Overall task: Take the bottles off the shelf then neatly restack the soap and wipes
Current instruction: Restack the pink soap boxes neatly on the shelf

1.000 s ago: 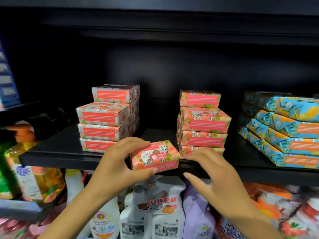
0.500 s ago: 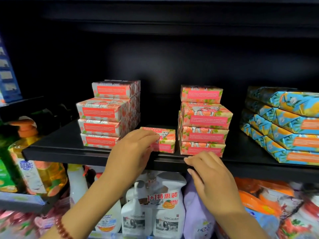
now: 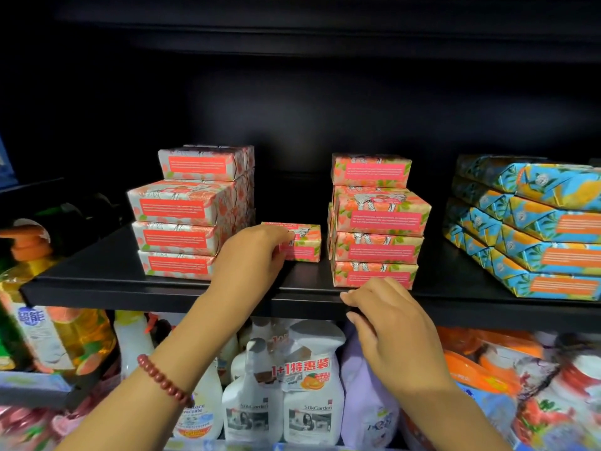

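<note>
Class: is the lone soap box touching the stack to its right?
Apart: the head view shows dark shelf between the lone soap box and the right stack.

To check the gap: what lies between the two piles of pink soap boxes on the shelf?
In the head view, one single soap box lies flat there, gripped at its left end by the left hand.

Close head view toward the shelf [image 3: 97,289]
</note>
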`<act>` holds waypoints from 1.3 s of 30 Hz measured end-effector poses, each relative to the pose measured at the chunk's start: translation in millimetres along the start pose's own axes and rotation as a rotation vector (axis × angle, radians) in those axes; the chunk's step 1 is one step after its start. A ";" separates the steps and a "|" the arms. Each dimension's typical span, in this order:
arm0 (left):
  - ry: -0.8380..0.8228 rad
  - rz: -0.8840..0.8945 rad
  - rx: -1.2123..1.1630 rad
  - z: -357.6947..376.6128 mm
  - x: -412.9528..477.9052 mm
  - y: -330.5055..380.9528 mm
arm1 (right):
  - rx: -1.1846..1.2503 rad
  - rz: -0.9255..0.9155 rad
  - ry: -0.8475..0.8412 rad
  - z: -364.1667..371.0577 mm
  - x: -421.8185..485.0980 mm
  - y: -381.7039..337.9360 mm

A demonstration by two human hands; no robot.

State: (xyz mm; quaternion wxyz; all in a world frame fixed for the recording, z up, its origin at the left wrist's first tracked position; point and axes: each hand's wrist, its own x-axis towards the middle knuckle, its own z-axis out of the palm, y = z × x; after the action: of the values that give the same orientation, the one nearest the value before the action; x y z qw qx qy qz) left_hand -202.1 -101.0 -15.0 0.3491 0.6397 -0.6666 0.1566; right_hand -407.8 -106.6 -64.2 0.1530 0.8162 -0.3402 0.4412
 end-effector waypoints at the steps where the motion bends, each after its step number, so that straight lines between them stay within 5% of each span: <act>1: -0.010 0.001 -0.008 -0.7 0.9 0.4 | 0.001 0.001 -0.001 0.2 -0.1 -0.3; 8: 0.018 0.057 0.002 -1.0 -12.3 3.5 | 0.103 -0.018 -0.096 -9.0 -0.5 2.6; 11: 0.187 0.126 -0.116 1.3 -29.6 8.9 | 0.279 0.002 0.052 -32.4 13.1 7.8; 14: 0.124 0.109 -0.116 5.0 -42.0 16.8 | 0.191 -0.016 0.163 -57.7 44.4 22.9; 19: 0.002 0.068 -0.055 5.1 -41.6 16.3 | 0.066 0.028 -0.190 -60.6 83.3 50.3; 25: -0.001 0.045 -0.049 4.7 -41.3 17.5 | 0.069 -0.042 -0.075 -50.0 78.2 48.1; 27: 0.028 -0.040 -0.203 -2.4 -40.6 21.0 | 0.041 -0.111 -0.008 -51.7 75.7 43.7; 32: 0.019 -0.392 -1.014 -41.4 -10.9 33.7 | 0.025 -0.334 0.129 -53.4 69.2 34.1; 36: -0.364 -0.404 -1.130 -56.1 -4.8 47.3 | 0.006 -0.445 0.322 -45.3 68.7 16.6; 39: -0.298 -0.404 -1.316 -54.6 -8.6 46.8 | -0.015 -0.481 0.321 -43.6 69.6 12.3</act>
State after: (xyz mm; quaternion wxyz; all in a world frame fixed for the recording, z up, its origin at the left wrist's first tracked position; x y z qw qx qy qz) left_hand -233.2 -52.6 29.0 0.5910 0.4216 -0.5316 -0.4364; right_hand -416.8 -120.7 17.1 0.3112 0.7920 -0.1112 0.5134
